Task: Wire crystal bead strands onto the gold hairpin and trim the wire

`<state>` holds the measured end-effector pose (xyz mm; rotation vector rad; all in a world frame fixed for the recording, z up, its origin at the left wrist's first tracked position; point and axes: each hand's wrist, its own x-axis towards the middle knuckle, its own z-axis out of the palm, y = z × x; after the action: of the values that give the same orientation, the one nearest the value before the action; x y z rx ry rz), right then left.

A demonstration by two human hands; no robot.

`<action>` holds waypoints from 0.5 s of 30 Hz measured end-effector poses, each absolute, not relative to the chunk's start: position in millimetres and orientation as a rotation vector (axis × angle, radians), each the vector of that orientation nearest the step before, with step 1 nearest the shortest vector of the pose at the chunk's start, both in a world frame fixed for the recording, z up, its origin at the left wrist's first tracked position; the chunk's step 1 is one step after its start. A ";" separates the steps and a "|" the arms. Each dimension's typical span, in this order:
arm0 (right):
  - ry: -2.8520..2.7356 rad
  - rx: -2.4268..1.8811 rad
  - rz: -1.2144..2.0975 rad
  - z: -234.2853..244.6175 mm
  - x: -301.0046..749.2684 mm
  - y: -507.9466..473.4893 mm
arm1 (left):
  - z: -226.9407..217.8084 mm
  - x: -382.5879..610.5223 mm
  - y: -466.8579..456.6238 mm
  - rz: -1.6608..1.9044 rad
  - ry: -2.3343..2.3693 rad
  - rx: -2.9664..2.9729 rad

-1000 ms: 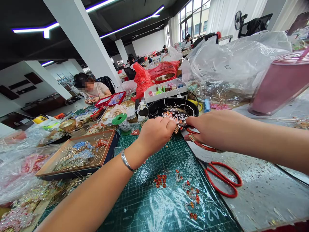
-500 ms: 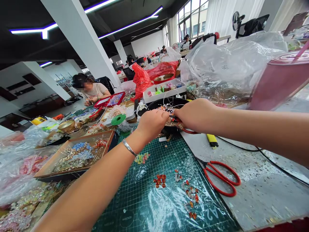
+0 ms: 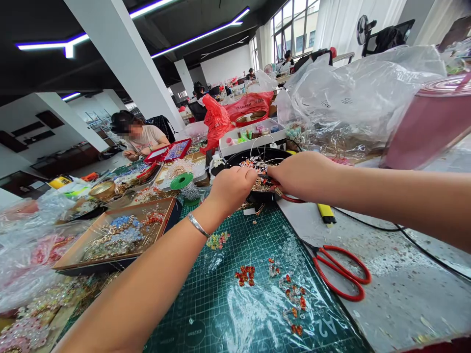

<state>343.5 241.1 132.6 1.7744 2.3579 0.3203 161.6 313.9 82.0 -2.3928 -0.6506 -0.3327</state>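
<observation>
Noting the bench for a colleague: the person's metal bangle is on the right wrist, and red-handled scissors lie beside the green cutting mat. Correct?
The bangle is on the left wrist, not the right, as the head view shows. The red-handled scissors do lie beside the green cutting mat.

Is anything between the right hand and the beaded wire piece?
Only the red-handled tool held in the right hand, its dark tip reaching the beaded wire piece; no other object lies between them.
</observation>
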 end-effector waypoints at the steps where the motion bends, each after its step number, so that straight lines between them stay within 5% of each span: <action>1: 2.374 1.772 0.311 132.1 344.3 243.2 | 81.7 162.5 315.5 -0.337 -0.660 -2.402; 15: 2.459 1.809 0.276 117.0 361.5 195.6 | 88.4 151.6 303.6 -0.845 -1.212 -2.702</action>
<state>361.5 195.6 117.0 1.8089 2.4592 0.2758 151.6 303.6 88.4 -2.7023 -1.2121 -0.8448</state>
